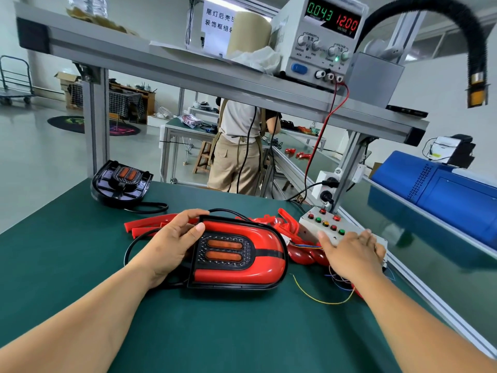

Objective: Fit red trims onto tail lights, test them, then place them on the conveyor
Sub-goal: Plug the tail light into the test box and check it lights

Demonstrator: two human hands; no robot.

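Note:
A tail light (242,254) with a red trim fitted on it lies on the green table (188,332) in front of me. My left hand (172,238) grips its left edge, thumb on top. My right hand (352,251) rests with straight fingers on the white test box (328,227), near its row of red, green and yellow buttons. Thin coloured wires run from the box toward the light. Loose red trims (150,224) lie in a pile behind the light. A second tail light (121,184) without a trim sits at the far left of the table.
A power supply (320,36) on the shelf overhead reads 0.043 and 12.00. The conveyor (443,238) runs along the right, with a blue machine (441,189) beyond it. A person stands with their back to me behind the table. A black hose hangs at top right.

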